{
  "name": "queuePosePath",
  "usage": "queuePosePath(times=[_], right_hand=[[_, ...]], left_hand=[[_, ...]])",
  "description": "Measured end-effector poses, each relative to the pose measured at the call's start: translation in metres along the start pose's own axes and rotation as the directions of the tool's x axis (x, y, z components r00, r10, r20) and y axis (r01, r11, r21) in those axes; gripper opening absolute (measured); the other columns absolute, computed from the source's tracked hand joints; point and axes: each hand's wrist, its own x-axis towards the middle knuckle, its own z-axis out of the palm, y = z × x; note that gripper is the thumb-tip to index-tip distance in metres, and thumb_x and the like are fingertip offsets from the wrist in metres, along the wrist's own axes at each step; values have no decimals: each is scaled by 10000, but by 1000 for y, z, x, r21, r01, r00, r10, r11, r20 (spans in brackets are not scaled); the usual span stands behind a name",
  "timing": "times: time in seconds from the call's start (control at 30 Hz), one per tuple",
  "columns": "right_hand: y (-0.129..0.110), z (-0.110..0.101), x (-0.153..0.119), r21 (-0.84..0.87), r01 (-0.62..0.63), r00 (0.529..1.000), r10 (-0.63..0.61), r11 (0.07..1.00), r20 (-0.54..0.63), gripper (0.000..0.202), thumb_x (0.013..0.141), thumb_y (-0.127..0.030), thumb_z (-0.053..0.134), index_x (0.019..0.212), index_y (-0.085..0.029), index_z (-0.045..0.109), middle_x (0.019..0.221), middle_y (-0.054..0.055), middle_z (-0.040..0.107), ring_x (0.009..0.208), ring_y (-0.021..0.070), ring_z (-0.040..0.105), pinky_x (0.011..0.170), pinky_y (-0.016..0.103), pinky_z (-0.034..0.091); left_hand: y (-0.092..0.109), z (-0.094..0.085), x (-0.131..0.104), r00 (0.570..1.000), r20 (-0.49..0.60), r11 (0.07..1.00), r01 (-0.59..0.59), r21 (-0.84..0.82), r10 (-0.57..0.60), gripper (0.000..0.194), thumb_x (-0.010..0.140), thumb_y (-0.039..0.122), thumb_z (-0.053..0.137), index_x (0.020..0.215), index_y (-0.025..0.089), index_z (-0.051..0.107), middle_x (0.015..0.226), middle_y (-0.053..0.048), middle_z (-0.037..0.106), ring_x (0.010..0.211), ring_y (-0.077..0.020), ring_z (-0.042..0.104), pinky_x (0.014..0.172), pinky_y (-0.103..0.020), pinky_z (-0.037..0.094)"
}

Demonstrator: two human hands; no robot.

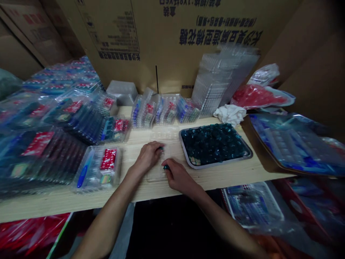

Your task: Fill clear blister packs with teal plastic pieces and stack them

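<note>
A clear plastic blister tray (156,175) lies flat on the wooden table between my hands. My left hand (147,155) is at its upper left, fingers closed at the tip on a small teal piece, mostly hidden. My right hand (179,176) is over its right side, thumb and finger pinching a small shiny teal piece (166,167). Just right of my hands stands a shallow tray (188,162) with a pale rim, heaped with dark teal translucent pieces (212,144). Their exact kind is unclear. Behind my hands lies another clear tray (164,133).
At the left, stacked clear packs (72,151) hold blue pens and red packets; one pack (98,167) lies nearest. Tall nested clear trays (215,79) stand behind, before a large cardboard box (159,39). Right are crumpled white tissue (230,113) and an open carton (258,154).
</note>
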Motion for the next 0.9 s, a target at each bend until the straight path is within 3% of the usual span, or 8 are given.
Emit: queuePosePath(times=[0.1, 0.23, 0.53, 0.6, 0.67, 0.7, 0.77, 0.9], right_hand=[[2, 1, 1, 24, -9, 1000, 10, 1000, -6, 291, 801, -43, 475, 1037, -203, 535, 964, 54, 596, 862, 194, 571, 812, 332, 444], [2, -1, 2, 51, -22, 1000, 22, 998, -7, 276, 793, -45, 483, 1008, -208, 542, 897, 34, 600, 794, 181, 563, 763, 313, 444], [8, -3, 5, 174, -61, 998, 61, 983, 6, 293, 813, -82, 466, 1064, -198, 562, 873, 32, 621, 776, 171, 582, 749, 306, 462], [10, -4, 5, 225, -120, 992, 125, 967, -10, 305, 825, -100, 455, 1094, -202, 557, 781, 1, 595, 702, 160, 566, 697, 290, 456], [9, -4, 6, 231, -135, 985, 156, 963, -76, 292, 837, -131, 459, 1109, -192, 547, 773, 3, 585, 685, 165, 560, 672, 293, 451], [8, -4, 6, 220, -125, 981, 154, 967, -120, 285, 839, -146, 467, 1112, -186, 538, 806, 15, 592, 699, 171, 565, 676, 301, 453], [3, -4, 6, 205, -90, 975, 128, 975, -180, 286, 836, -152, 484, 1119, -182, 509, 894, 44, 611, 762, 185, 591, 714, 320, 467], [-3, -2, 8, 242, -27, 979, 75, 970, -189, 365, 808, -99, 484, 1160, -194, 457, 934, 45, 607, 851, 189, 619, 773, 323, 488]], left_hand=[[-6, 1, 2, 999, -32, 999, 36, -25, -37, 234, 823, 147, 581, 983, 193, 745, 928, -67, 748, 843, -189, 682, 815, -315, 527], [-7, 4, 1, 999, -1, 995, -34, -94, 34, 180, 841, 160, 582, 885, 188, 754, 897, -72, 732, 848, -182, 671, 801, -303, 525], [-6, 10, -12, 998, 10, 998, -61, 24, 61, 275, 866, 147, 496, 967, 203, 745, 970, -81, 715, 916, -187, 665, 844, -318, 530], [2, 8, -17, 999, -40, 999, -25, -48, 24, 292, 864, 169, 506, 1058, 199, 722, 1060, -90, 711, 977, -197, 661, 896, -343, 522], [14, 6, -24, 987, -129, 981, 73, -182, -98, 304, 876, 228, 526, 1129, 187, 689, 1106, -94, 701, 974, -197, 661, 880, -340, 524], [22, 4, -28, 972, -147, 953, 139, -268, -183, 298, 886, 274, 533, 1122, 177, 686, 1069, -90, 708, 922, -192, 666, 830, -325, 531], [37, 3, -35, 940, -82, 857, 263, -443, -330, 299, 876, 368, 578, 1052, 158, 697, 897, -63, 720, 772, -174, 659, 707, -285, 522], [58, 3, -41, 888, 154, 572, 403, -714, -434, 370, 707, 374, 780, 979, 133, 716, 733, -25, 710, 653, -137, 626, 637, -238, 479]])
